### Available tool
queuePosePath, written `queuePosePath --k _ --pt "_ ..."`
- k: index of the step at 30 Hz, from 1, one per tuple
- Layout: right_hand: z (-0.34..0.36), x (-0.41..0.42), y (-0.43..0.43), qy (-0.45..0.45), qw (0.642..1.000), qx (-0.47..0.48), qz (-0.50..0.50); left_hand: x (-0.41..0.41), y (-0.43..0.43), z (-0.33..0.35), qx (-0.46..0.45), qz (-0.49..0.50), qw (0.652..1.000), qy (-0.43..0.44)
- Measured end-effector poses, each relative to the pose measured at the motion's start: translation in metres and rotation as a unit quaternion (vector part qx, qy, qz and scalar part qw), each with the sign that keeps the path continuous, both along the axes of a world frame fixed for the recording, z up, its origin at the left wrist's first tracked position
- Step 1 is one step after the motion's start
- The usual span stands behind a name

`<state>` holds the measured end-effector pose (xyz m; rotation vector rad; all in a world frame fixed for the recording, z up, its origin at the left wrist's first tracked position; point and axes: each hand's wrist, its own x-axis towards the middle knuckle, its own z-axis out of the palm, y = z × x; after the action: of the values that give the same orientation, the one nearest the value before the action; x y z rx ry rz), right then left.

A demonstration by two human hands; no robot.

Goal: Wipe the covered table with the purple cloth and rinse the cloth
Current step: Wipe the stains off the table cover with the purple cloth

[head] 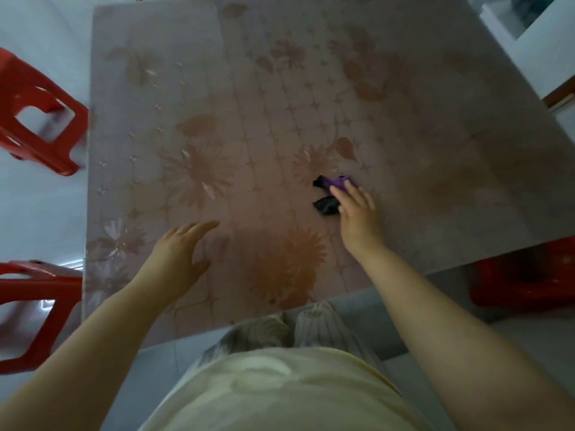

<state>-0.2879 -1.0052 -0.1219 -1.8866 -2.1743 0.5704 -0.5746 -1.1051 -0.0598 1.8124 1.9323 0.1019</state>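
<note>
My pale yellow shirt [280, 393] fills the bottom of the frame, and my patterned trousers [264, 331] sit just above it against the near table edge. A lower-left red stool [31, 306] stands off the table's left side, and a right-hand red stool [529, 275] sits partly under its right edge. My left hand [183, 250] is over the near part of the table [186, 88], which has a floral plastic cover. Its fingers are straight and close together, holding nothing, and I cannot tell whether the palm touches. My right hand [357, 219] reaches further in, right of centre, its fingers [348, 194] laid fairly straight across the purple cloth [336, 182], pressing it onto the cover. The cloth is crumpled small, with dark folds showing left of my fingers. Beyond, an upper-left red stool [34, 98] stands off the table's left edge, and a white cabinet [529, 48] fills the upper right corner
</note>
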Motion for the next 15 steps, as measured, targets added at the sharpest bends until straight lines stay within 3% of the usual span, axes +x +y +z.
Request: queuePosePath --k 9,15 --pt "0.01 0.006 0.009 -0.121 0.985 -0.039 0.118 0.01 0.001 0.024 -0.008 0.056 0.998 0.026" --pt "0.008 0.018 -0.009 -0.044 0.996 -0.049 0.055 -0.014 -0.002 0.045 0.023 0.081 0.995 0.047"
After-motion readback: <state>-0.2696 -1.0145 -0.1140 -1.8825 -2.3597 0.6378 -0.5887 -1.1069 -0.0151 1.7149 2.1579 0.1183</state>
